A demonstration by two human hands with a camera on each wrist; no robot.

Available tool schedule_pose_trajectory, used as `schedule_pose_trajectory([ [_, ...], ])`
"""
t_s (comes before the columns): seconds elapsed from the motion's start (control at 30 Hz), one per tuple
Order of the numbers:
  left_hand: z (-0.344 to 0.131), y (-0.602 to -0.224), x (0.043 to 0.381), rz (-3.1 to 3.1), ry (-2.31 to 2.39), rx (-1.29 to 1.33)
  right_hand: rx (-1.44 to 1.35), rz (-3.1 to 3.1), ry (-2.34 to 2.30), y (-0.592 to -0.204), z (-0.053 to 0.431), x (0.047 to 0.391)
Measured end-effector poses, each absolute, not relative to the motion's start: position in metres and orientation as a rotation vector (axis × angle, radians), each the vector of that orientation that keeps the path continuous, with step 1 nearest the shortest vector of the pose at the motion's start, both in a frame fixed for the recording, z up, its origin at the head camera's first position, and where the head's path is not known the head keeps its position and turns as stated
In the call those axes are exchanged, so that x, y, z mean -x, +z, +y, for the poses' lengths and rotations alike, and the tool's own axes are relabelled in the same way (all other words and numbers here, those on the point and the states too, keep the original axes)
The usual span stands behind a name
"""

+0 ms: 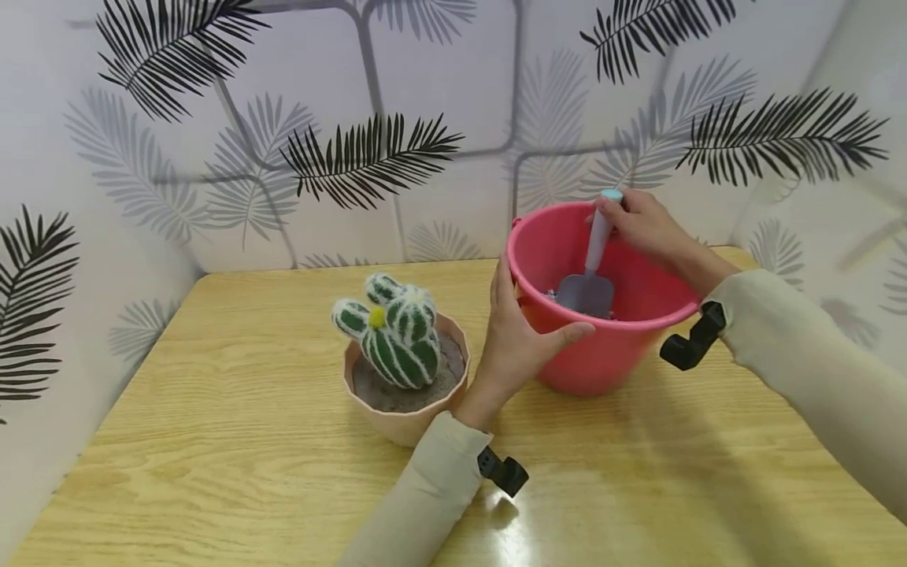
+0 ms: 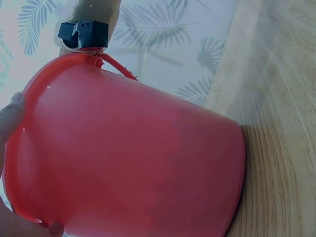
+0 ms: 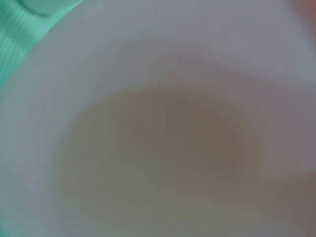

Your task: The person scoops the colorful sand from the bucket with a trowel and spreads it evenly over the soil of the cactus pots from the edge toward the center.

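Note:
A pink-red bucket [image 1: 591, 354] stands on the wooden table, its open top facing up. My left hand [image 1: 513, 339] grips its near left rim, thumb along the front edge and fingers up the left side. In the left wrist view the bucket's side [image 2: 133, 153] fills most of the picture, with the thumb [image 2: 11, 116] at the rim. With my right hand [image 1: 648, 228] I hold a hand trowel [image 1: 598, 240] by its pale grey handle with a light blue end. Its grey blade points down inside the bucket, over some loose greyish bits. The right wrist view is a blur.
Left of the bucket, close by my left wrist, is a peach pot [image 1: 404, 429] with a white-striped green cactus [image 1: 397, 339] in grey soil. A leaf-patterned wall [image 1: 453, 205] rises behind the table [image 1: 212, 433].

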State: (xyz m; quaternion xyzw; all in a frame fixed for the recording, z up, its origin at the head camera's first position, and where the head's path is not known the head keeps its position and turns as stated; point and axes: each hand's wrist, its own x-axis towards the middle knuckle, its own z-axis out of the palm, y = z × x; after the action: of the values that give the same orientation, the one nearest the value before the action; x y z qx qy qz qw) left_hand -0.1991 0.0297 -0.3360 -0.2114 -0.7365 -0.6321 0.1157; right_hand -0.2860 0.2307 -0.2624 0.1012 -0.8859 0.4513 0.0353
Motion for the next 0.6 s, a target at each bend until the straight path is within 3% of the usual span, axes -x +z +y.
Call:
schedule_pose_trajectory([
  [0.6, 0.0297, -0.3348, 0.1971, -2.189, -1.828, 0.603, -0.322, -2.748, 1.525, -0.2649, 0.232, 0.286],
])
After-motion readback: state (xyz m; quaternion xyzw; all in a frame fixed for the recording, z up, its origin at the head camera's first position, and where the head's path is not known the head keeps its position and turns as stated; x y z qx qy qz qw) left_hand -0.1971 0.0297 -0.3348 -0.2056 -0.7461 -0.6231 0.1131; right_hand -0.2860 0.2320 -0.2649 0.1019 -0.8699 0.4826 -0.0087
